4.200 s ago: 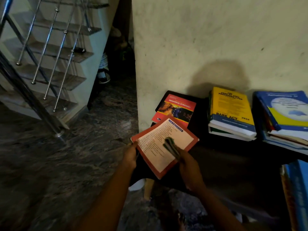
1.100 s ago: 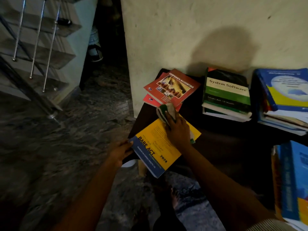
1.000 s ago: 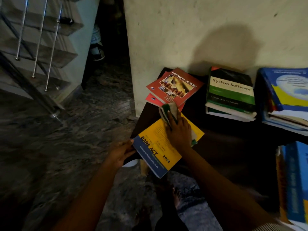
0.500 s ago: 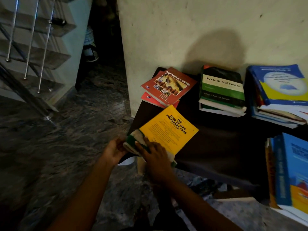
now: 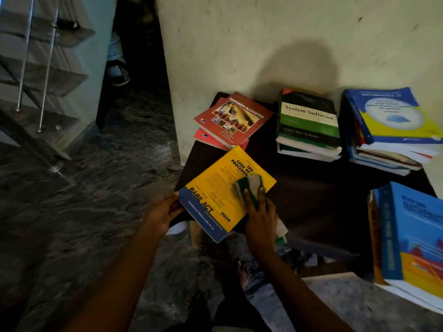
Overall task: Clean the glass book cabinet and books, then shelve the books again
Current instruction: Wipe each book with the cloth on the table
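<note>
Books lie in piles on a dark surface (image 5: 311, 207) set against a pale wall (image 5: 251, 44), and you stand at its left end. The yellow book (image 5: 215, 188), the one marked BARE ACT 2024, lies cover up at the near left corner of the surface, turned at an angle, with its blue lower edge jutting past the rim towards you. Your left hand (image 5: 163, 214) grips that book at its lower left corner, thumb on the cover. Your right hand (image 5: 260, 219) lies flat on a green-and-white cloth (image 5: 249, 185) and presses it against the right half of the cover; the cloth bunches out beyond your fingertips and trails out under your wrist. The two hands are apart, one at each side of the book.

Behind it, two red books (image 5: 233, 118) sit stacked and skewed, just beside the yellow book's far corner. To their right a green book (image 5: 308, 118) titled System Software tops a pile, then comes a blue-and-yellow pile (image 5: 393, 116). More blue books (image 5: 412, 236) are stacked at the near right. Your bare foot (image 5: 242, 271) shows on the marbled floor (image 5: 96, 212), and a staircase (image 5: 43, 68) rises at the far left.
</note>
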